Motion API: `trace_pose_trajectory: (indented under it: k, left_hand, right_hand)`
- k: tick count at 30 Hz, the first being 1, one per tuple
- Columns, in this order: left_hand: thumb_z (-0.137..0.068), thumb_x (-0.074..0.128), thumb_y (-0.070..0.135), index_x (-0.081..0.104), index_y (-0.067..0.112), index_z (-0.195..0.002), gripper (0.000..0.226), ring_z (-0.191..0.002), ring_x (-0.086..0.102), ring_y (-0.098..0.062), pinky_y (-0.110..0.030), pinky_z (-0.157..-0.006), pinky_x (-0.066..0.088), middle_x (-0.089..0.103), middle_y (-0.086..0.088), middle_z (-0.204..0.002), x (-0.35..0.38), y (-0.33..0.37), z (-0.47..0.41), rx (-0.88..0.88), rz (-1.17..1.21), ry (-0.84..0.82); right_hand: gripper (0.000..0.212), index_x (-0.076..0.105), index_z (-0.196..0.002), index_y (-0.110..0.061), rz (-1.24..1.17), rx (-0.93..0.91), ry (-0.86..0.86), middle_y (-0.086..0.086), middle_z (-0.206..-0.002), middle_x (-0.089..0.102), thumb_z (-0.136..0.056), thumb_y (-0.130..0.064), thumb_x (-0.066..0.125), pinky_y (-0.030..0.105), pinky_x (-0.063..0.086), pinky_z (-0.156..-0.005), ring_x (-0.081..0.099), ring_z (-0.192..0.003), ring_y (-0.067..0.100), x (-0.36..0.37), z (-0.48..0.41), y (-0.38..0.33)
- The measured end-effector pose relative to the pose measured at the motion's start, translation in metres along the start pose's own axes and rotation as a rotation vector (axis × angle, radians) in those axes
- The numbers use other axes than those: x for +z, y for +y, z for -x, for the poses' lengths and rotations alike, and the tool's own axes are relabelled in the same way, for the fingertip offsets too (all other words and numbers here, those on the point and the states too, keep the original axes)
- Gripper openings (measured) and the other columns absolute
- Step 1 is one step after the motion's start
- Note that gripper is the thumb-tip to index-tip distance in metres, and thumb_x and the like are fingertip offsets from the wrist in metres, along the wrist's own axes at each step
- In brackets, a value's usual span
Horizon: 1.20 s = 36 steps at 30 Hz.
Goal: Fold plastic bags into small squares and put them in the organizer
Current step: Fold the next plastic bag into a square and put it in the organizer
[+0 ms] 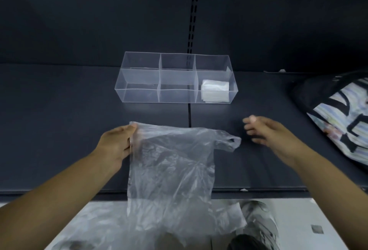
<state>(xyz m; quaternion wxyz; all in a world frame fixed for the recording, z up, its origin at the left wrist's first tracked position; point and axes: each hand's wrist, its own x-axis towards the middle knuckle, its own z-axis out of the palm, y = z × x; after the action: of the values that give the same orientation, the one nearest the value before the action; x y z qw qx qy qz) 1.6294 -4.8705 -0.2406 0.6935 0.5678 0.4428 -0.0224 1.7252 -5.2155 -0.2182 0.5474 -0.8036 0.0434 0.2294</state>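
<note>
A clear plastic bag (pixel 171 170) hangs unfolded over the front edge of the dark shelf, its right handle loop lying on the shelf. My left hand (pixel 117 144) grips the bag's upper left corner. My right hand (pixel 264 132) hovers open just right of the handle loop, apart from the bag. A clear organizer (pixel 139 94) with several compartments stands further back on the shelf. Its front right compartment holds folded white bags (pixel 215 91); the other compartments hold nothing I can see.
A dark shelf (pixel 59 122) with a centre seam and a dark back panel carries everything. A black bag with a striped pattern (pixel 342 118) lies at the right. Below the shelf edge is a pale floor with more crumpled clear plastic (pixel 254 217).
</note>
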Motion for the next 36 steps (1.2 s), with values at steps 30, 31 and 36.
trace_pose_trajectory:
  k: [30, 31, 36]
  left_hand:
    - [-0.093, 0.061, 0.013, 0.063, 0.006, -0.091, 0.008, -0.075, 0.065, -0.018, -0.022, -0.044, 0.054, 0.067, -0.008, -0.086, -0.01, -0.01, -0.006, -0.057, 0.062, -0.01]
    - [-0.093, 0.061, 0.013, 0.064, 0.006, -0.091, 0.008, -0.075, 0.065, -0.018, -0.022, -0.044, 0.054, 0.067, -0.008, -0.085, -0.01, -0.01, -0.006, -0.056, 0.064, -0.011]
    - [-0.092, 0.062, 0.014, 0.065, 0.006, -0.091, 0.008, -0.076, 0.066, -0.021, -0.024, -0.047, 0.056, 0.067, -0.009, -0.088, -0.011, -0.011, -0.006, -0.037, 0.04, 0.003]
  right_hand:
    - [0.04, 0.068, -0.105, -0.015, -0.535, -0.133, -0.584, 0.003, -0.079, 0.065, -0.069, 0.0, 0.075, 0.025, 0.05, -0.08, 0.061, -0.076, 0.015, 0.001, 0.015, -0.018]
    - [0.036, 0.067, -0.103, -0.014, -0.48, -0.148, -0.569, 0.003, -0.079, 0.065, -0.071, 0.004, 0.069, 0.024, 0.051, -0.079, 0.062, -0.075, 0.014, 0.003, 0.016, -0.021]
    - [0.03, 0.062, -0.093, -0.012, -0.044, -0.256, -0.35, 0.004, -0.074, 0.065, -0.074, 0.008, 0.074, 0.02, 0.052, -0.067, 0.06, -0.066, 0.013, 0.016, 0.02, -0.031]
